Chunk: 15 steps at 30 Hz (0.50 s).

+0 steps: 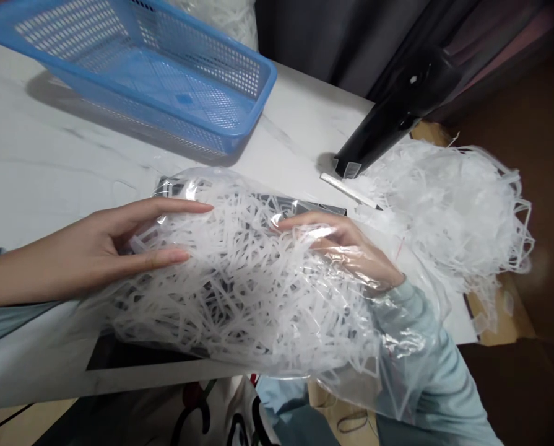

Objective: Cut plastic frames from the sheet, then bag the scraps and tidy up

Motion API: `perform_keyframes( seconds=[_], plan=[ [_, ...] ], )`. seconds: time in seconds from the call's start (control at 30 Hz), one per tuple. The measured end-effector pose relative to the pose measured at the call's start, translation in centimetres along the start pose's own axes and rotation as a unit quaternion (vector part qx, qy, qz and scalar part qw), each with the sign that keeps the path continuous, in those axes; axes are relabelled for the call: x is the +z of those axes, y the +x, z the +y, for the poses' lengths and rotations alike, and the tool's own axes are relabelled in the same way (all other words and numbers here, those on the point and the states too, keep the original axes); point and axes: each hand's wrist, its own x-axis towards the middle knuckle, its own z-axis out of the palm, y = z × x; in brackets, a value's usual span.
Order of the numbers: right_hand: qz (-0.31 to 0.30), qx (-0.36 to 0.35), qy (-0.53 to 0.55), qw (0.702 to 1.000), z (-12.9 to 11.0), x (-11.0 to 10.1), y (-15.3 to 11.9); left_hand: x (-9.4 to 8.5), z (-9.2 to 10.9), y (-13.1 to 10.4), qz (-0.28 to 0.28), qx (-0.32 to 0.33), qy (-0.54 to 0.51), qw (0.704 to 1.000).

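A clear plastic bag [258, 297] full of thin white translucent plastic frames lies in front of me over a black mat [132, 356]. My left hand [132, 241] rests on the bag's left side from outside, its fingers stretched out and apart. Inside the bag is my right hand [346, 244], seen through the film, with its forearm passing through the bag's mouth at the right. Its fingers are bent and touch the upper right of the frames. Film glare and the frames hide its fingertips, so whether it grips any is unclear.
A blue plastic basket [179, 99] stands at the back left of the white marbled table [7, 155]. At the right are a heap of similar white frames [453, 204], a black cylindrical post [383, 130] and a slim pen-like tool [351, 191]. Dark cloth [314, 37] hangs behind.
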Motion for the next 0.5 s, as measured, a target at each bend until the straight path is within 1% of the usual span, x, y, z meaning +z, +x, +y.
perform_keyframes(
  seconds=[0.13, 0.2, 0.27, 0.33, 0.4, 0.5],
  plan=[
    [-0.017, -0.023, -0.002, 1.0, -0.1, -0.1, 0.0, -0.2, -0.4, 0.0, -0.024, 0.008, 0.025, 0.999],
    [-0.043, -0.034, -0.005, 0.998, -0.3, -0.3, -0.1, -0.3, -0.6, 0.0, -0.032, 0.021, 0.024, 0.999],
    [-0.072, -0.025, -0.021, 0.997, -0.5, -0.5, -0.2, -0.4, -0.4, 0.1, -0.049, 0.031, 0.022, 0.998],
    [-0.093, -0.013, -0.042, 0.995, -0.6, -0.7, -0.3, -0.5, 0.2, 0.2, -0.07, 0.034, 0.017, 0.997],
    [-0.105, -0.018, -0.044, 0.993, -0.5, -0.9, -0.4, -0.6, 1.0, 0.1, -0.082, 0.034, 0.006, 0.996],
    [-0.123, -0.034, -0.035, 0.991, -0.1, -1.2, -0.4, -0.4, 2.1, -0.1, -0.069, 0.03, -0.015, 0.997]
  ],
)
